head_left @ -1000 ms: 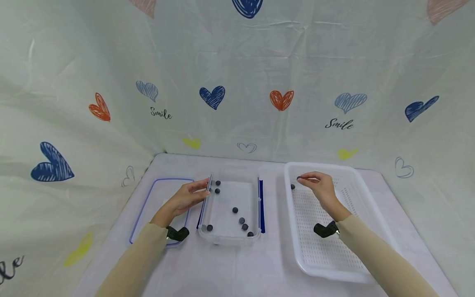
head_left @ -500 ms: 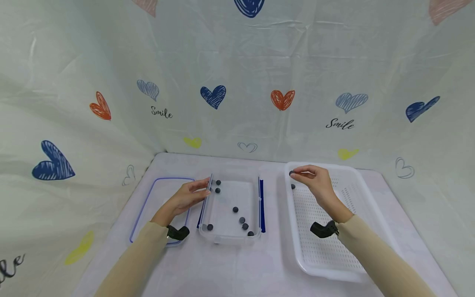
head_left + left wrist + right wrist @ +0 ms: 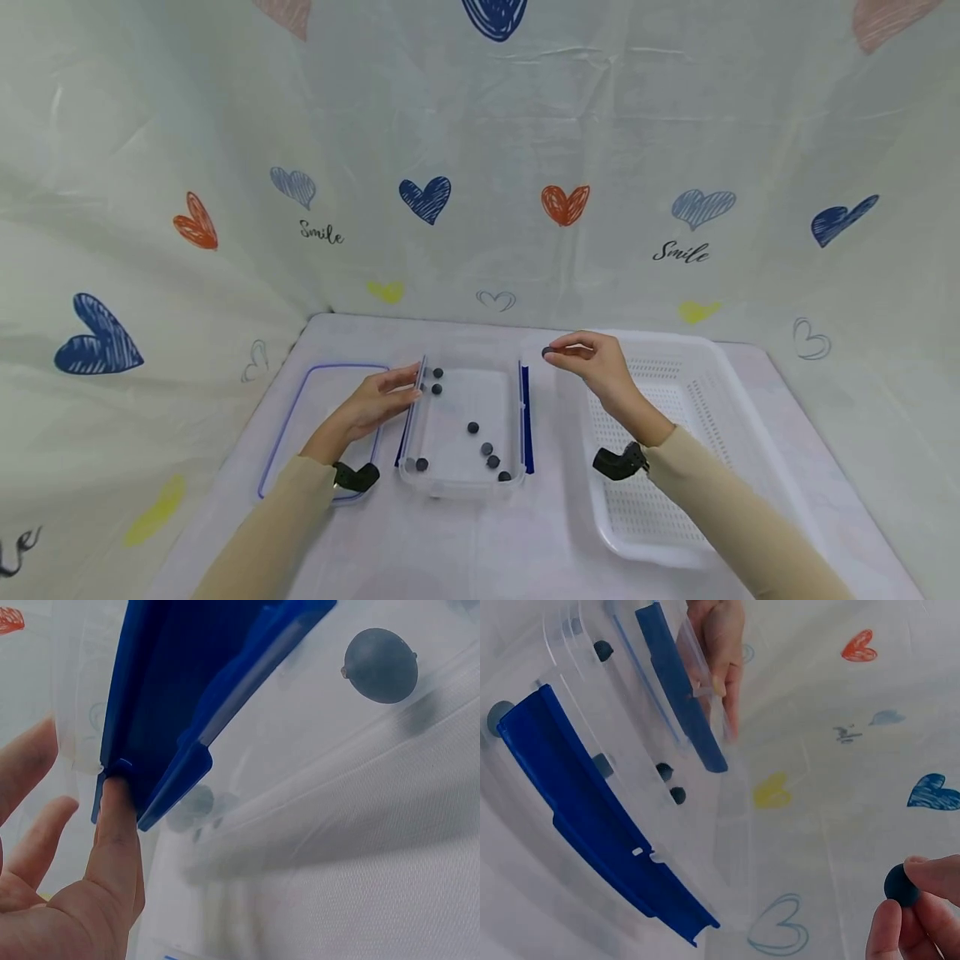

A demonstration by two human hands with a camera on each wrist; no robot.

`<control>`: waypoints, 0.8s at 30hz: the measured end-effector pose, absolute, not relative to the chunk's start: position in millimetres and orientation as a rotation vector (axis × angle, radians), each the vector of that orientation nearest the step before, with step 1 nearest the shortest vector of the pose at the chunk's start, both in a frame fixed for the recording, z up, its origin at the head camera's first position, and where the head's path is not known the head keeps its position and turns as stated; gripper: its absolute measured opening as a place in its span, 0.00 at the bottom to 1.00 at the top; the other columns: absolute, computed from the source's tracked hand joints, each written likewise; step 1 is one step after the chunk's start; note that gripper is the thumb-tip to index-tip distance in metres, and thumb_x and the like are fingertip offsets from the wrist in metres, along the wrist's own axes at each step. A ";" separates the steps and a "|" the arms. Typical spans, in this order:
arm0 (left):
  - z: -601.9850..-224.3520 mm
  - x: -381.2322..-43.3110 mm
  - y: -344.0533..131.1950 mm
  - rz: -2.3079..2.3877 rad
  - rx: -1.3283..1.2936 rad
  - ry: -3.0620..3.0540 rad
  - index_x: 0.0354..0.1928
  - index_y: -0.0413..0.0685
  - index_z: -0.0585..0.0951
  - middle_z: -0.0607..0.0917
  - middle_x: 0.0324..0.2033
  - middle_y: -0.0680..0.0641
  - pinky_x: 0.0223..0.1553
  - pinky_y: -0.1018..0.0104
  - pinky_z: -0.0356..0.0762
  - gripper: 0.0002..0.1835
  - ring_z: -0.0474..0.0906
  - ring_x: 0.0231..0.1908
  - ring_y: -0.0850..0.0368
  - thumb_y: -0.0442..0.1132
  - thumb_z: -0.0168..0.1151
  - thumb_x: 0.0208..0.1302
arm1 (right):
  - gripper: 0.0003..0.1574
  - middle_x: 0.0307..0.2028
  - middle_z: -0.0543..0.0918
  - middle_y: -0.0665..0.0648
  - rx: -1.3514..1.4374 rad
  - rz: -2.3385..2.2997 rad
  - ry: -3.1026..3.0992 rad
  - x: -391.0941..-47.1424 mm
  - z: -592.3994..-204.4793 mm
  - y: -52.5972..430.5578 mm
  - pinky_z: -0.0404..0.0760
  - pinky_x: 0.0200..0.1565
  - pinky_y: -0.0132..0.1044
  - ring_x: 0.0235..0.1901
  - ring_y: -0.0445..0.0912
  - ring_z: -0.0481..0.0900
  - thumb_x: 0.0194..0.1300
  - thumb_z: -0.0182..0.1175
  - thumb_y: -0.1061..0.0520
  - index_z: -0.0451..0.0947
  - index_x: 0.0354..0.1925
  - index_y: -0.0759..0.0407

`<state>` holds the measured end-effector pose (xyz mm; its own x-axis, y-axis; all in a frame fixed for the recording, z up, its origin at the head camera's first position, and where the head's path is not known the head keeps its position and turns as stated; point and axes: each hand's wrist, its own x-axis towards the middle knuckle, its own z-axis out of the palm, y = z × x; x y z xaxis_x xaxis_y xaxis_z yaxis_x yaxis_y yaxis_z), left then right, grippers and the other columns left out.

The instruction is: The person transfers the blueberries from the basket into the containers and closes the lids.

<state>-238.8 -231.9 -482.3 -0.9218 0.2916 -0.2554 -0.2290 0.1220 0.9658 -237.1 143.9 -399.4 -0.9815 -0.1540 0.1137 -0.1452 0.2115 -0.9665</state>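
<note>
My right hand (image 3: pixel 600 371) pinches a small dark ball (image 3: pixel 548 352) between thumb and fingertips, up in the gap between the clear plastic container (image 3: pixel 457 487) and the white perforated basket (image 3: pixel 626 546). The right wrist view shows the same ball (image 3: pixel 902 885) as smooth and round. My left hand (image 3: pixel 372 406) holds the container's left wall near the far corner, its thumb against the blue latch (image 3: pixel 172 712). Several matching balls (image 3: pixel 473 427) lie spread over the container floor. Part of the basket's far left corner is hidden behind my right hand.
Left of the container, partly under my left arm, lies a clear lid (image 3: pixel 300 408) with a blue edge. A second blue latch (image 3: pixel 528 421) hangs down the container's right side. Behind the table (image 3: pixel 480 550) hangs a curtain (image 3: pixel 480 108) printed with hearts.
My right hand has lifted the ball from the basket's far left corner and carried it left past the rim. The left hand and the container have stayed in place.
</note>
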 end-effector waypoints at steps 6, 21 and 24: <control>-481.3 -235.4 -232.5 1.851 0.055 2.031 0.75 0.48 0.64 0.62 0.73 0.37 0.66 0.55 0.67 0.36 0.69 0.65 0.48 0.38 0.66 0.68 | 0.17 0.45 0.84 0.62 -0.329 -1.945 2.399 -239.1 -400.4 124.3 0.83 0.49 0.38 0.40 0.45 0.85 0.59 0.72 0.63 0.83 0.45 0.70; -480.6 -235.6 -231.7 1.863 0.073 2.021 0.75 0.47 0.63 0.62 0.72 0.37 0.66 0.55 0.68 0.36 0.71 0.62 0.51 0.38 0.66 0.68 | 0.15 0.44 0.84 0.68 -0.422 -1.957 2.360 -245.6 -402.9 98.3 0.84 0.44 0.33 0.38 0.45 0.84 0.60 0.71 0.65 0.83 0.44 0.72; -480.9 -237.5 -232.1 1.862 0.071 2.024 0.75 0.47 0.63 0.62 0.72 0.37 0.66 0.55 0.67 0.37 0.71 0.62 0.51 0.38 0.66 0.68 | 0.15 0.44 0.84 0.67 -0.418 -1.955 2.370 -247.6 -401.1 100.4 0.83 0.45 0.33 0.39 0.46 0.84 0.60 0.71 0.64 0.83 0.45 0.71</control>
